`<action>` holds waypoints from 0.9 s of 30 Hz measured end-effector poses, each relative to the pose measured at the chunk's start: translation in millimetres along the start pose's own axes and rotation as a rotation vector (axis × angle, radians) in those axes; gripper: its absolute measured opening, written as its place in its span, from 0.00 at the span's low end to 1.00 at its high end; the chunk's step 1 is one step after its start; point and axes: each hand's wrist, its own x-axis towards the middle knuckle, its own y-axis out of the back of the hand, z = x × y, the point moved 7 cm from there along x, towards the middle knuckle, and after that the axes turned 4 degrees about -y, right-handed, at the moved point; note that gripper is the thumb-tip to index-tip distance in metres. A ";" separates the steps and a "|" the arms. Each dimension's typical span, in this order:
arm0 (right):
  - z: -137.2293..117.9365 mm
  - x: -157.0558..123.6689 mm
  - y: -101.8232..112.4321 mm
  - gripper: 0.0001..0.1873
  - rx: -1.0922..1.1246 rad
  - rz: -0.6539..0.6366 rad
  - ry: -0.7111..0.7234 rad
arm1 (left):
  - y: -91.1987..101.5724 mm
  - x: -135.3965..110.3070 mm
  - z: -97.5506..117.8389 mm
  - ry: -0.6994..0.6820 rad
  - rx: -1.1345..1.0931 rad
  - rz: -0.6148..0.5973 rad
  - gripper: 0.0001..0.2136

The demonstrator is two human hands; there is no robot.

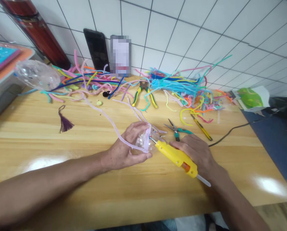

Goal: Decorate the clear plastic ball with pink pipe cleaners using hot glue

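My left hand [124,149] is wrapped round a clear plastic piece [140,141], which looks like part of a bottle. A pale lilac pipe cleaner [146,141] lies across the piece, and its long tail curves away over the table to the upper left. In my right hand [196,150] is a yellow hot glue gun [176,157], with a glue stick [203,180] poking out of its back. The metal nozzle [153,139] meets or nearly meets the pipe cleaner. Just behind lie needle-nose pliers [176,131] with teal handles.
Colourful pipe cleaners [174,84] are heaped along the tiled wall. Yellow-green pliers [143,93], a yellow utility knife [202,127], a purple tassel [65,120] and a crumpled clear bottle [37,75] lie around. A black cord [232,130] trails right; a phone [96,49] leans on the wall.
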 end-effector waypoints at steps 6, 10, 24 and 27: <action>-0.5 0.0 0.2 0.19 -0.022 0.037 0.029 | 0.5 0.0 0.3 0.002 0.008 0.009 0.40; 0.8 -0.9 -0.3 0.16 -0.013 0.031 0.027 | 0.2 0.2 -0.1 -0.005 0.012 0.004 0.40; 1.5 -1.2 -3.3 0.23 -0.042 0.001 -0.015 | 1.0 0.6 1.2 -0.030 -0.003 0.020 0.40; 0.8 -1.3 -2.5 0.21 -0.034 0.023 -0.003 | 0.3 0.7 0.8 -0.032 -0.007 0.011 0.40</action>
